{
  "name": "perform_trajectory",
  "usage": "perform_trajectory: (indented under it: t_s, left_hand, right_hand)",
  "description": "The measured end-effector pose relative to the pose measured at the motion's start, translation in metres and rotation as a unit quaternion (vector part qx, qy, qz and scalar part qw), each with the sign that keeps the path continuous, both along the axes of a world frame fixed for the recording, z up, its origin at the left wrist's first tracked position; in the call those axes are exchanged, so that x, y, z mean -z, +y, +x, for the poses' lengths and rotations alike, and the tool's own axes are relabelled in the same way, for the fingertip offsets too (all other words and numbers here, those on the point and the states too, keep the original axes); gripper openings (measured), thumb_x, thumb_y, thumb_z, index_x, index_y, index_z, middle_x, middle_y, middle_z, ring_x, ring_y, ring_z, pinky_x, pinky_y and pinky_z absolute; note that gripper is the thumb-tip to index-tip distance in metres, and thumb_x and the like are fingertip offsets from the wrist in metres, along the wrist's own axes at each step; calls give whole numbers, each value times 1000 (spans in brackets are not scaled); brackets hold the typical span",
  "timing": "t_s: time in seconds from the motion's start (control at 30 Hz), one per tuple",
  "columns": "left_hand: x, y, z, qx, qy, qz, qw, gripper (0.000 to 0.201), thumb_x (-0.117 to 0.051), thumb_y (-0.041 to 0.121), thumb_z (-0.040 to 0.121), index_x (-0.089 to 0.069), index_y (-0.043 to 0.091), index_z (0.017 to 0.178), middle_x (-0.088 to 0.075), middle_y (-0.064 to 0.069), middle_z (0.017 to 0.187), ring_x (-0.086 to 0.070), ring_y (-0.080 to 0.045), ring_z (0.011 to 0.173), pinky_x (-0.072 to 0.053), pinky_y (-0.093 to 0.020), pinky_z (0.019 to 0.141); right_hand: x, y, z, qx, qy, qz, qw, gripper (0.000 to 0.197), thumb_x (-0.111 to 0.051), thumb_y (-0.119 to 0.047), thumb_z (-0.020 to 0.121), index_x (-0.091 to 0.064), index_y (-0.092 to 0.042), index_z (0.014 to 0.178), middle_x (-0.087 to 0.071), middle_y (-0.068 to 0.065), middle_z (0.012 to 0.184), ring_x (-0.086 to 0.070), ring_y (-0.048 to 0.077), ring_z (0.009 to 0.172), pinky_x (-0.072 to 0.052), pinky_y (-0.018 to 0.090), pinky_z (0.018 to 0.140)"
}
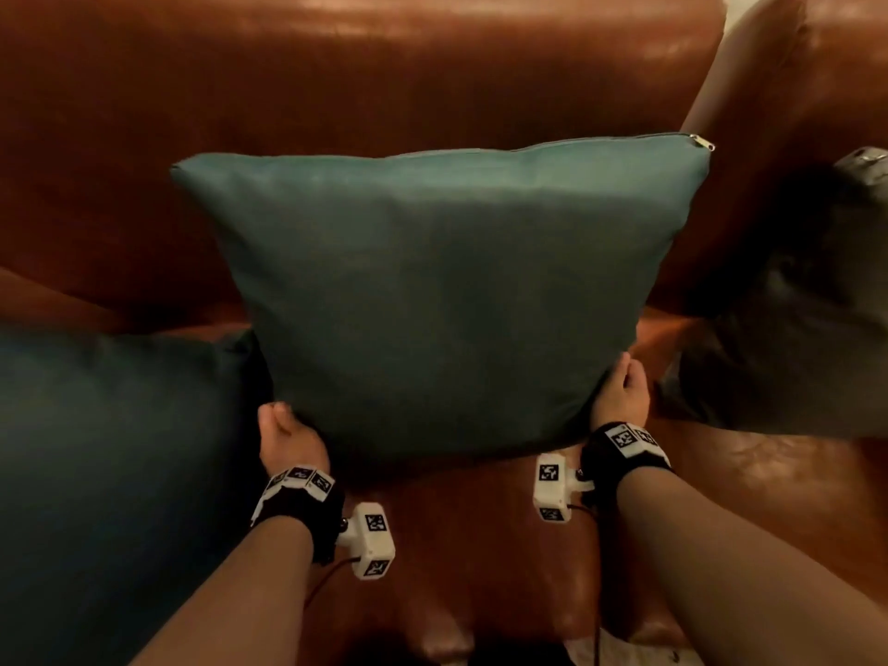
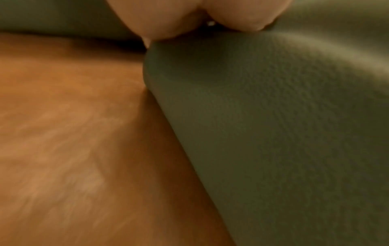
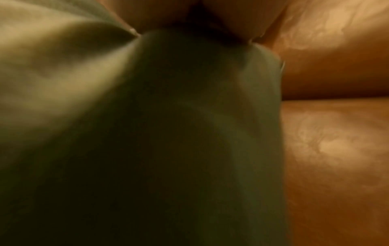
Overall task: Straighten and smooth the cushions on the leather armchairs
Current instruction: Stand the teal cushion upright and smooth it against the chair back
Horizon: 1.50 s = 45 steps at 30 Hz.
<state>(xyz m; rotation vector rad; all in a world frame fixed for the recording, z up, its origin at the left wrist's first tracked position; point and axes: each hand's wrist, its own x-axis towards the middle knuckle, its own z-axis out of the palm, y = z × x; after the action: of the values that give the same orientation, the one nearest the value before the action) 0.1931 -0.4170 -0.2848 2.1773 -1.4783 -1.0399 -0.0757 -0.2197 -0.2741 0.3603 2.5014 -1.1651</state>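
Note:
A square teal cushion [image 1: 442, 290] stands upright in the middle of the brown leather armchair [image 1: 336, 88], leaning toward its backrest, zip at the top right corner. My left hand [image 1: 283, 432] grips the cushion's lower left corner and my right hand [image 1: 622, 391] grips its lower right corner. In the left wrist view the fingers [image 2: 168, 18] pinch the green fabric [image 2: 273, 116] above the leather seat [image 2: 63, 133]. The right wrist view shows the cushion [image 3: 168, 133] bunched under my fingers [image 3: 242, 20], with leather [image 3: 336, 149] to the right.
A second teal cushion [image 1: 110, 449] lies at the left of the seat. A dark grey cushion [image 1: 807, 329] slumps against the right armrest [image 1: 817, 88]. The seat's front edge [image 1: 480, 593] shows between my forearms.

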Motion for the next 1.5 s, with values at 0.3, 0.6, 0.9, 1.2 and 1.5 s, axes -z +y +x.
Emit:
perform_trajectory:
  t_s: [0.3,0.6,0.9,1.2,1.5]
  left_hand:
    - [-27,13,9,51,17,12,998,38,-35,24,101,-37,20,139,-50,-19,136,-51,-37,121,-40,-36,94]
    - [-149,3,-92,459,-34,-313,831,57,-37,27,93,-25,24,149,-13,-7,161,-4,-28,150,-3,-47,120]
    - [-133,-95,-79,478,-218,-272,806,65,-23,50,94,-4,33,153,1,2,163,3,-22,150,-7,-51,120]
    - [-158,-66,-143,606,-186,-329,700,61,-30,42,95,-15,32,153,-16,-2,161,-12,-27,149,-9,-48,120]
    - [-161,-136,-108,533,-221,-317,753,59,-28,46,95,-28,23,149,-47,-7,139,-41,-30,128,-24,-46,112]
  right_hand:
    - [-35,13,0,9,32,6,999,32,-41,-38,99,-50,-22,125,-58,9,124,-54,32,115,-36,29,85]
    - [-136,-79,61,-612,415,23,672,53,-49,-28,94,-41,-20,146,-33,4,156,-24,25,147,-19,47,119]
    - [-144,-95,-97,-508,352,285,732,66,-10,-62,95,-6,-34,154,-11,-7,163,-3,20,151,-6,47,121]
    - [-147,-144,-15,-667,390,212,599,58,-26,-44,99,-22,-25,153,-20,-3,161,-13,20,150,-10,51,120]
    - [-158,-125,-80,-583,378,281,662,58,-21,-47,99,-20,-28,153,-31,-4,156,-28,23,143,-16,53,117]
